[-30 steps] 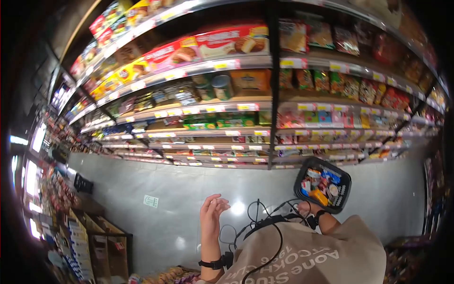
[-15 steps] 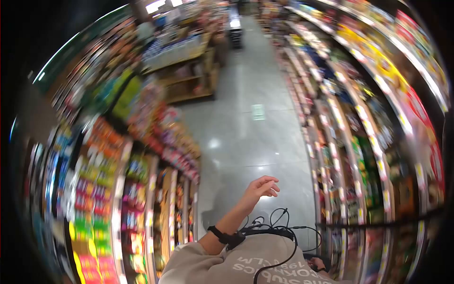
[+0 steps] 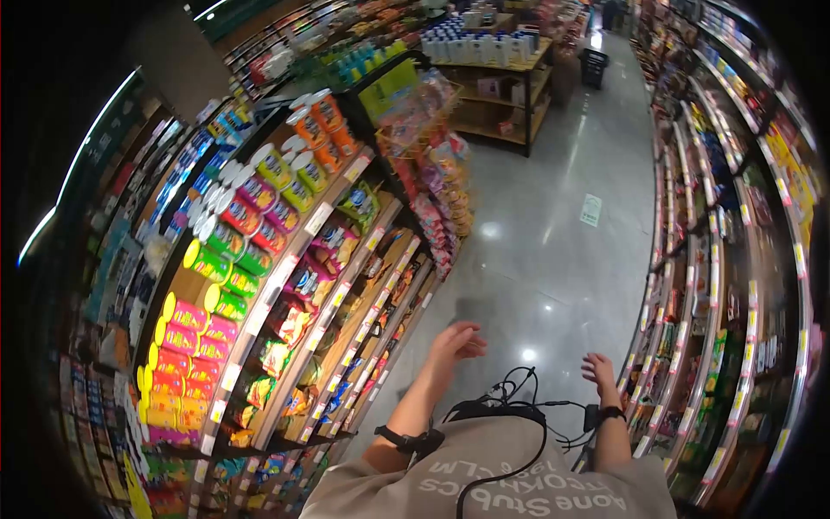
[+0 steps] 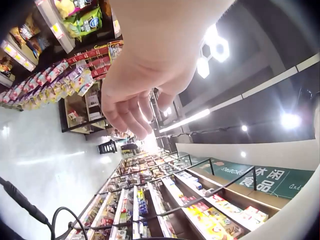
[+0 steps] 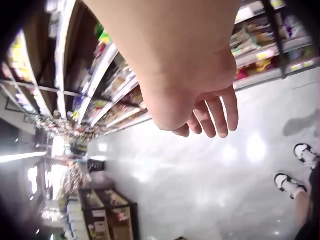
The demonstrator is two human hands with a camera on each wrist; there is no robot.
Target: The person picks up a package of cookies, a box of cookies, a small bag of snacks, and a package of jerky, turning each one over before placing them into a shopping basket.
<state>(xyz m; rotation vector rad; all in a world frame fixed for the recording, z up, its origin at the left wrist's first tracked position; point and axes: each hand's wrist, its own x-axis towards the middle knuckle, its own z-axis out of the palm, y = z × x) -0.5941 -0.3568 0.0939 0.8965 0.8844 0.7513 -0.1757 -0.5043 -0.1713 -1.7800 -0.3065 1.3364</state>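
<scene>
My left hand (image 3: 455, 348) hangs in front of my body over the aisle floor, its fingers loosely bent and holding nothing. Canisters of chips (image 3: 201, 261) in several colours stand on the shelf to its left. In the left wrist view the same hand (image 4: 145, 85) shows its fingers hanging apart from the goods. My right hand (image 3: 598, 372) is held out low near the right-hand shelves, also holding nothing. Its loosely extended fingers (image 5: 216, 115) show against the floor in the right wrist view. Bagged snacks (image 3: 294, 322) fill the tier below the canisters.
Long shelves of packaged goods (image 3: 718, 259) line the right side. A display table with white bottles (image 3: 488, 52) and a dark basket (image 3: 593, 67) stand further down the grey-floored aisle (image 3: 553, 268). Black cables (image 3: 519, 389) loop at my waist.
My view has swung left from the right-hand shelves to the canister shelf. The black basket of goods, earlier by my right hand, is out of view. My right hand has come forward empty.
</scene>
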